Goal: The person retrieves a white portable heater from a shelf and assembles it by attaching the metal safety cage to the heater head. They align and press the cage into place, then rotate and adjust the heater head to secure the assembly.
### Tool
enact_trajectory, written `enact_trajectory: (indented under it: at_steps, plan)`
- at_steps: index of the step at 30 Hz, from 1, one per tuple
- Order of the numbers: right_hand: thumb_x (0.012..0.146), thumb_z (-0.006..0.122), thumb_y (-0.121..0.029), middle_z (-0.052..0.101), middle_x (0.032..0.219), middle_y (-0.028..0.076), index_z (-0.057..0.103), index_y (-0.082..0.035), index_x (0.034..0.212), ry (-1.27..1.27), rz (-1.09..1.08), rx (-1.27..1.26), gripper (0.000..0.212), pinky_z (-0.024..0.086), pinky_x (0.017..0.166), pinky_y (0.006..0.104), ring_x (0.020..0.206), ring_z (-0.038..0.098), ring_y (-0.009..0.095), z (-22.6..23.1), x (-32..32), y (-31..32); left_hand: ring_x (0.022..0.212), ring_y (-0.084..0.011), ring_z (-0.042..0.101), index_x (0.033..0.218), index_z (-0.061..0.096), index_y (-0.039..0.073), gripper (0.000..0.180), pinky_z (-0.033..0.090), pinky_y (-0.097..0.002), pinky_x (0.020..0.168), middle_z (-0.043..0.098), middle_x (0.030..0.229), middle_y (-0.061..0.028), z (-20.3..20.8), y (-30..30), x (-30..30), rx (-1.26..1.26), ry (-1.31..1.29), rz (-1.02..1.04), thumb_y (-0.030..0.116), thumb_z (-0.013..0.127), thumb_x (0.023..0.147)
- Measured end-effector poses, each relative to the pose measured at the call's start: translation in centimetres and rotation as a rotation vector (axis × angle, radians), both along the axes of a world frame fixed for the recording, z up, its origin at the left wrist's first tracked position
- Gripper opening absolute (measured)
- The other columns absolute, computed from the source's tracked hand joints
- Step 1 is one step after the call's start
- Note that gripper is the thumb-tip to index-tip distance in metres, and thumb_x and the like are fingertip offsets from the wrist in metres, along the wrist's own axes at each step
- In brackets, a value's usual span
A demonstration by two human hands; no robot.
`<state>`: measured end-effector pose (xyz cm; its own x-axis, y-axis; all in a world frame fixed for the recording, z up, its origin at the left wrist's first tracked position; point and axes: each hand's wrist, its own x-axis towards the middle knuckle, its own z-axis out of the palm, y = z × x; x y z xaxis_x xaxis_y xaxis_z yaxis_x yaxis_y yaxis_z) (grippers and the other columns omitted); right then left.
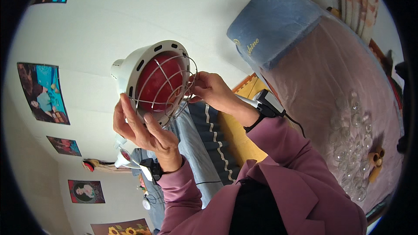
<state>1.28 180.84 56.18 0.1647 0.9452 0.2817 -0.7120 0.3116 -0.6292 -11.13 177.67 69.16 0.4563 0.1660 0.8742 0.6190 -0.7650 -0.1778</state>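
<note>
pink jacket (300,187) nearest, below the heat lamp (150,78). lamp is up in front of the chest, in both hands. left hand (146,128) at lamp's lower rim, thumb in front, fingers behind, closed on the shade. right hand (211,89) at lamp's right side, thumb and fingertips pinched on the wire guard (170,85) over the red bulb. farther: blue draped bed (196,148) below lamp; right of lamp, blue cushion (274,21) and, lower, clustered glass cups (355,143). left of lamp, poster (43,93) on wall.
</note>
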Motion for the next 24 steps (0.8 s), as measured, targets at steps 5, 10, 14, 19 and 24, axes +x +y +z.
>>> enact_trajectory:
  at_steps: [5,10,14,19,24]
  plan:
    - [0.097,0.057,-0.003,0.068,0.103,0.012,0.056,0.008,0.115,-0.08,0.058,-0.009,0.021,0.061,0.081,0.0309,0.096,0.069,0.018,1.8,-1.9,1.5,0.137,-0.0333,0.035,0.152,0.037,0.004,0.06,0.037,-0.049,0.109,0.033,0.144,-0.0211,0.0,0.2,-3.0,0.176,0.01,0.238,0.026,0.053,0.099]
    - [0.095,0.06,-0.002,0.067,0.1,0.011,0.058,0.006,0.104,-0.102,0.093,-0.036,0.012,0.061,0.078,0.0297,0.094,0.069,0.018,3.2,-3.8,3.3,0.136,-0.0323,0.035,0.127,0.057,0.013,0.042,0.029,-0.0539,0.111,0.048,0.139,-0.0133,-3.0,0.5,-8.5,0.396,0.172,0.261,0.027,0.07,0.09]
    - [0.091,0.062,0.0,0.068,0.095,0.012,0.058,0.007,0.1,-0.026,0.099,-0.012,0.013,0.061,0.073,0.0288,0.085,0.07,0.018,3.2,-4.6,3.5,0.128,-0.0308,0.045,0.113,0.063,0.013,0.035,0.029,-0.0518,0.111,0.057,0.126,-0.0078,-5.8,1.6,-10.9,0.341,0.254,0.304,0.024,0.08,0.084]
    - [0.093,0.061,-0.002,0.069,0.098,0.013,0.059,0.005,0.104,-0.046,0.113,0.007,0.013,0.062,0.078,0.0329,0.089,0.072,0.022,2.8,-5.2,2.6,0.12,-0.0264,0.048,0.129,0.043,0.005,0.049,0.039,-0.0442,0.103,0.049,0.128,-0.0127,-8.4,0.2,-9.6,-0.001,-0.56,0.09,0.008,0.072,0.088]
    - [0.095,0.06,-0.005,0.071,0.1,0.014,0.06,0.004,0.11,-0.121,0.118,0.023,0.017,0.063,0.08,0.0373,0.093,0.072,0.023,2.5,-5.0,1.7,0.107,-0.023,0.062,0.124,0.051,-0.001,0.031,0.051,-0.0365,0.092,0.063,0.116,-0.0135,-10.3,1.5,-9.1,-0.899,-1.163,-0.556,0.002,0.057,0.094]
